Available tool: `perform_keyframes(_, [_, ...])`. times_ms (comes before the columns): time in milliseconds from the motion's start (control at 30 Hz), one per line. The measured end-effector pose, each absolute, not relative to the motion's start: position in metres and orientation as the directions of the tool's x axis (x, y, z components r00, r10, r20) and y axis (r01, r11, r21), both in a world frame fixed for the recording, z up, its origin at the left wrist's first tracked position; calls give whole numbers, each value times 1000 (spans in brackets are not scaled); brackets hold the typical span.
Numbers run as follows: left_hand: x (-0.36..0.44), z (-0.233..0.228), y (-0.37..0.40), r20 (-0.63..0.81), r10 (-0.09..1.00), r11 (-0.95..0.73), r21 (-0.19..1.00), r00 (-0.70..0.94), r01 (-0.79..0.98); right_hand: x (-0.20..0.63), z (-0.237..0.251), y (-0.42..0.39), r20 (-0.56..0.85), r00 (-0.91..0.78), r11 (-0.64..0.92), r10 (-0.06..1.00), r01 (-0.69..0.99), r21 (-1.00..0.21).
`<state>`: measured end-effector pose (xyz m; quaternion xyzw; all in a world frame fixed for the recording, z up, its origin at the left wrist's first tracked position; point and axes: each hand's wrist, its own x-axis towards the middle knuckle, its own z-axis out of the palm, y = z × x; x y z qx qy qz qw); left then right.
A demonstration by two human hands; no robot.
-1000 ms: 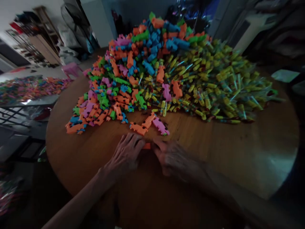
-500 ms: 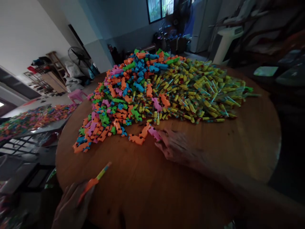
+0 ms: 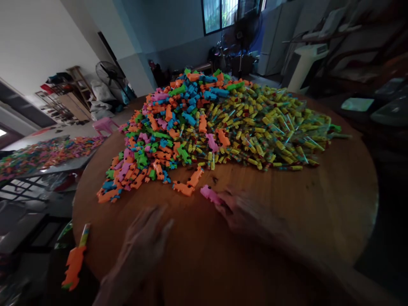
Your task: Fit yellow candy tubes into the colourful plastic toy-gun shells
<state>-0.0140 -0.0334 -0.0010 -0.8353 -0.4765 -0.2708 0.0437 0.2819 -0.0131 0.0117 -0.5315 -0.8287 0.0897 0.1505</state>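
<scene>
My right hand [image 3: 242,210] rests on the round wooden table [image 3: 334,204] with its fingers closed on a pink plastic toy gun piece [image 3: 209,194]. Blurred and with fingers spread, my left hand [image 3: 145,242] hovers empty over the table's near part. An orange toy gun with a yellow dart [image 3: 75,259] in it is in the air past the table's left edge, touching neither hand. Two loose orange gun pieces [image 3: 188,182] lie just ahead of my right hand.
A big heap of orange, blue, green and pink gun pieces [image 3: 165,127] covers the far left of the table. Yellow darts [image 3: 270,127] are piled at the far right. More coloured pieces [image 3: 41,155] cover a table on the left. A fan [image 3: 106,74] stands behind.
My left hand let go of the assembled orange gun, which now drops off the table's left edge, and came back over the table. My right hand took hold of the pink piece.
</scene>
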Motion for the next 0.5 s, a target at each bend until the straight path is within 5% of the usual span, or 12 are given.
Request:
perform_keyframes(100, [41,8,-23,274,845,-526,262,460,809,274,10,-24,179,-434,469,883,822,-323])
perform_keyframes(233, [78,20,-11,95,946,-324,325,310,888,262,15,-34,123,-484,498,866,818,-289])
perform_keyframes(367, [83,17,-5,104,955,-296,384,278,875,255,19,-36,38,-504,494,863,826,-271])
perform_keyframes(500, [84,4,-4,273,929,-360,498,251,789,258,25,-34,48,-538,516,841,774,-367])
